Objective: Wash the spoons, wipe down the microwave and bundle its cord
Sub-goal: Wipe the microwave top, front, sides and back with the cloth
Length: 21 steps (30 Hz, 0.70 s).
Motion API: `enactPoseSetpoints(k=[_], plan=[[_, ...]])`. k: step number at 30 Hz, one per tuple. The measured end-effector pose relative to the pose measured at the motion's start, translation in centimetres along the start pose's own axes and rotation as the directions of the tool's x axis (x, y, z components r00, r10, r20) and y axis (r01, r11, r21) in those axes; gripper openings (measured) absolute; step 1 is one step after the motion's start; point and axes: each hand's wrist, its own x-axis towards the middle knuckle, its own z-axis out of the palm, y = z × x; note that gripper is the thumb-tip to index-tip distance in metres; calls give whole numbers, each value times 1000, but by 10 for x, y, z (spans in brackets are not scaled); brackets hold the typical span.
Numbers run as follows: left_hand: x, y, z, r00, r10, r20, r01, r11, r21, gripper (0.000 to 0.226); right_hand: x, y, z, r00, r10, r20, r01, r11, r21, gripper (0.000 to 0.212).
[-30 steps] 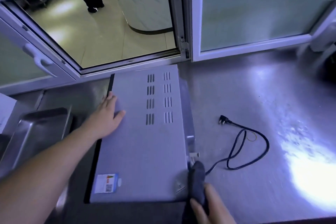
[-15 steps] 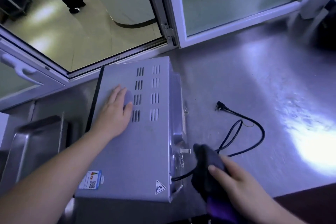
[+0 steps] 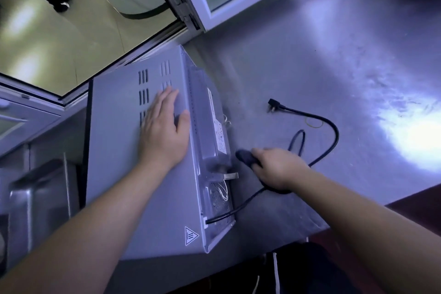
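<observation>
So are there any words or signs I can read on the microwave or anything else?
Microwave, top corner: a triangle warning sign with wavy heat lines; a sign, no words.
Microwave back: a white label with print too small and blurred to read.
Plug, cord, cloth and counter: no text visible.

Your left hand (image 3: 164, 131) lies flat, fingers spread, on microwave (image 3: 119, 162) top, near its rear edge, partly over vent slots. Your right hand (image 3: 276, 167) grips dark cloth (image 3: 247, 157) just beside microwave's back panel. Black cord (image 3: 331, 148) leaves back panel low, loops across steel counter (image 3: 334, 55); plug (image 3: 272, 104) lies loose mid-counter. Metal tray (image 3: 35, 203) at counter's left edge.
</observation>
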Motion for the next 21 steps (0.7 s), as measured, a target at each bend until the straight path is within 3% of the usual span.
enactPoseSetpoints(k=[4,7,10,12,15,19,21], plan=[[0,3,1,999,-1,-33,0,1000,-17,56,-14,9,29,979,76,188,-71,997,-29,28],[1,4,1,999,2,-44,-3,1000,-28,56,-25,8,45,943,124,309,-169,978,122,29],[2,3,3,999,1,-45,-3,999,-37,58,-30,2,69,903,145,405,-293,897,332,15],[1,3,3,999,0,-48,-2,999,-42,59,-29,-7,88,909,208,362,-383,760,525,15],[1,3,4,999,-2,-53,0,999,-40,58,-27,-28,99,911,262,318,-407,448,796,17],[1,2,6,999,6,-52,-8,999,-40,57,-29,-54,103,897,218,384,-405,58,913,25],[2,1,7,998,6,-56,-8,999,-40,58,-34,-62,100,907,184,378,-373,-59,926,28]])
